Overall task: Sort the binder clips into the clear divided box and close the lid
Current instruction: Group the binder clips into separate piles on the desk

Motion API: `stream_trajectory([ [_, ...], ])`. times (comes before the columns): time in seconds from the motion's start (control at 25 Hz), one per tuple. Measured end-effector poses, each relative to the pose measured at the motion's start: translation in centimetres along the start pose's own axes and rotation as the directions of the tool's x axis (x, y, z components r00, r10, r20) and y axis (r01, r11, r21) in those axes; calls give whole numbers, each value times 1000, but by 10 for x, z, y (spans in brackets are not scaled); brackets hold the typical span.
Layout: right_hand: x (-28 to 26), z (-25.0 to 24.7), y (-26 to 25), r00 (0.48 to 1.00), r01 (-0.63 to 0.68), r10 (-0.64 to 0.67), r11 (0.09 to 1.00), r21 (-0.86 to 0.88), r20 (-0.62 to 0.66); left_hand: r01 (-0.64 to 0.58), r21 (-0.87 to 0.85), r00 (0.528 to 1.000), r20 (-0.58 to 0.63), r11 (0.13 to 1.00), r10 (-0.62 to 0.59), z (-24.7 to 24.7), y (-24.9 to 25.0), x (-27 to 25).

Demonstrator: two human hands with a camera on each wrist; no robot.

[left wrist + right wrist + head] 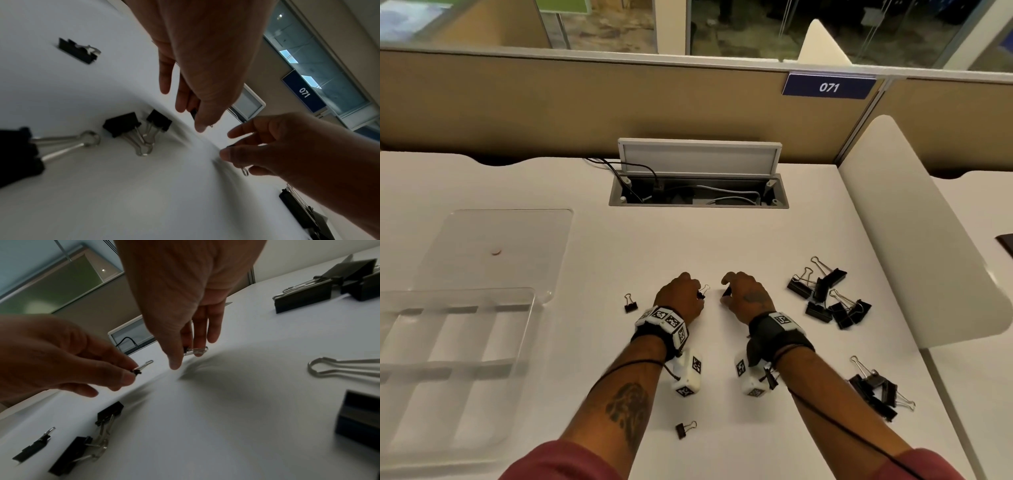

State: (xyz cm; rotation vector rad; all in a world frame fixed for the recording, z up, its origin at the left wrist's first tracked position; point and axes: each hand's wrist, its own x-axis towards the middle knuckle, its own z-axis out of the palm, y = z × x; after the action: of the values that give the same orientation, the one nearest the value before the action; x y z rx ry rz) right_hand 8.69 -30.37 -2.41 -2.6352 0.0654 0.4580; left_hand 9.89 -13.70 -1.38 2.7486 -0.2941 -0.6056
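My left hand (695,294) hovers low over the white desk mid-table and pinches a small black binder clip (703,291) between thumb and fingers. The left wrist view shows that pinched clip (193,113) under the thumb. Just to its right, my right hand (726,292) pinches another small clip (195,350), whose wire handle sticks out. The clear divided box (400,346) stands at the left edge with nothing in the compartments I can see, its lid (500,240) lying open behind it.
Loose small clips lie at left (630,303) and near my forearm (685,429). Piles of large clips sit at right (825,294) and lower right (876,390). An open cable hatch (698,192) is at the back, a white divider (914,222) at right.
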Motion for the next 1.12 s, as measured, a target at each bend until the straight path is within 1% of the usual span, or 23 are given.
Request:
stream_trajectory([
  [0.16,5,3,-1,999,-7,6,1000,19,38,-22,36,999,25,999,21,7,6,9],
  [0.32,8,6,-1,998,2,-4,999,36,58,-22,34,1000,19,999,22,6,0,11],
  [0.4,7,6,1,999,25,-25,1000,13,45,-41,14,999,10,999,41,3,-6,9],
  [0.52,4,2,3,999,43,-43,998,-43,1,-63,44,997,-49,997,65,-5,-21,0],
  [0.6,-1,0,0,999,46,-46,995,-90,6,-50,87,995,-81,995,58,-10,-36,-9],
  [0.72,-13,4,-8,996,93,-91,976,-195,18,-1,166,996,-84,986,15,-15,-66,-28],
  [0.8,-21,10,-15,992,123,-124,970,-209,8,45,211,996,-91,976,-26,-15,-87,-43],
  [0.96,-33,26,-29,986,163,-168,954,-250,2,95,201,993,-90,975,-79,-5,-119,-73],
  [1.12,-41,45,-41,981,190,-194,934,-303,20,96,189,994,-73,977,-83,1,-131,-88],
])
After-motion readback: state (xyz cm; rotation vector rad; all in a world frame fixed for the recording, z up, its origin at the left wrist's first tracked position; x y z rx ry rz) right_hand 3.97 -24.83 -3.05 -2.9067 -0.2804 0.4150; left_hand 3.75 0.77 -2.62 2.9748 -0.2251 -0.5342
